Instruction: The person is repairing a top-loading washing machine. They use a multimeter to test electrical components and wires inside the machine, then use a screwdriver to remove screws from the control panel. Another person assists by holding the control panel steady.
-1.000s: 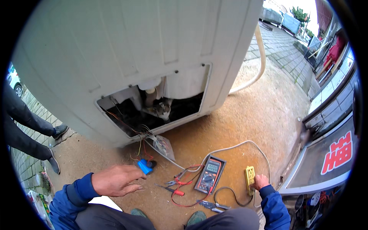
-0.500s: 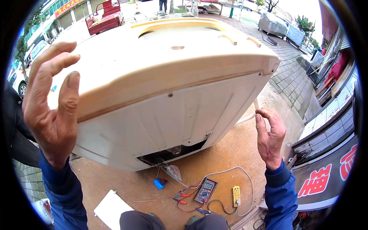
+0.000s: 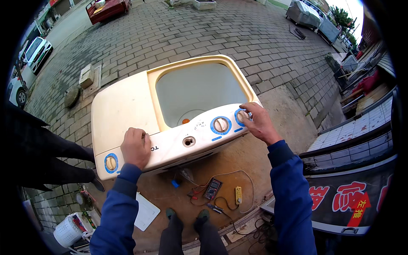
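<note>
A cream twin-tub washing machine (image 3: 123, 110) stands upright before me, its wide tub (image 3: 199, 89) uncovered at the right and a flat lid over the left side. Along its near edge runs a white control panel (image 3: 170, 142) with blue-ringed dials. My right hand (image 3: 260, 123) has thumb and fingers closed around the rightmost dial (image 3: 242, 116). Another dial (image 3: 221, 124) sits just left of it, then a dark round socket (image 3: 189, 141) without a knob. My left hand (image 3: 136, 146) lies over the panel, fingers bent at its far edge, beside the left dial (image 3: 111, 163).
On the ground below lie a multimeter (image 3: 213, 188), a yellow power strip (image 3: 238, 195), pliers (image 3: 214, 208) and a white panel (image 3: 146, 211). A person's dark-trousered legs (image 3: 63, 163) stand close at the left. A sign board (image 3: 340, 204) lies at the right.
The washing machine was tipped with its open-bottomed back toward me; now it stands upright. My right hand has gone from a white hose to the dial, my left from its edge to the panel.
</note>
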Tool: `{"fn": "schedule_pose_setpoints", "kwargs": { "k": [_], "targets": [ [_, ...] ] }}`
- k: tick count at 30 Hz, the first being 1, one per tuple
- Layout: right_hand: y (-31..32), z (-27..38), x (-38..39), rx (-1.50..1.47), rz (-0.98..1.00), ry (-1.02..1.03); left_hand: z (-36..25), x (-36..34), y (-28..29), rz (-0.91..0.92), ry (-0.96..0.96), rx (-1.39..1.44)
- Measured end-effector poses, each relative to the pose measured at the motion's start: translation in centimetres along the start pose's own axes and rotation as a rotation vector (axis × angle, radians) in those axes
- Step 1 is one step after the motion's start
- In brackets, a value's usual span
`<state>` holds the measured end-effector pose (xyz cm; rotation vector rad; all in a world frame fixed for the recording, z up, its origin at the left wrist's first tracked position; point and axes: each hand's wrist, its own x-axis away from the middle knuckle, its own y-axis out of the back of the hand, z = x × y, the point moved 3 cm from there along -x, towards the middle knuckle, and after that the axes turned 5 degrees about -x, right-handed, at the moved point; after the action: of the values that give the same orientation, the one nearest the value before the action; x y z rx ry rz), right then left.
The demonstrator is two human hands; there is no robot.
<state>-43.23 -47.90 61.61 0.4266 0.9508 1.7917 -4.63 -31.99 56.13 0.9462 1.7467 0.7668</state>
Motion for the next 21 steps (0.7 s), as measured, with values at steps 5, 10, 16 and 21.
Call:
{"fn": "schedule_pose_setpoints", "kwargs": {
  "k": [5,10,16,21],
  "targets": [
    [1.6,-1.1,-1.4,0.357,0.318,0.33,0.1,-0.9,-0.2,0.02,-0.002,-0.005],
    [2.5,-0.6,-2.7,0.479,0.465,0.525,0.3,-1.2,-0.4,0.032,0.011,-0.029],
    [2.7,-0.6,-4.0,0.586,0.559,0.634,0.1,-1.6,-0.2,0.041,0.005,-0.036],
    [2.1,-0.4,-4.9,0.613,0.611,0.563,0.2,-1.8,-0.2,0.053,-0.003,-0.043]
  ]
}}
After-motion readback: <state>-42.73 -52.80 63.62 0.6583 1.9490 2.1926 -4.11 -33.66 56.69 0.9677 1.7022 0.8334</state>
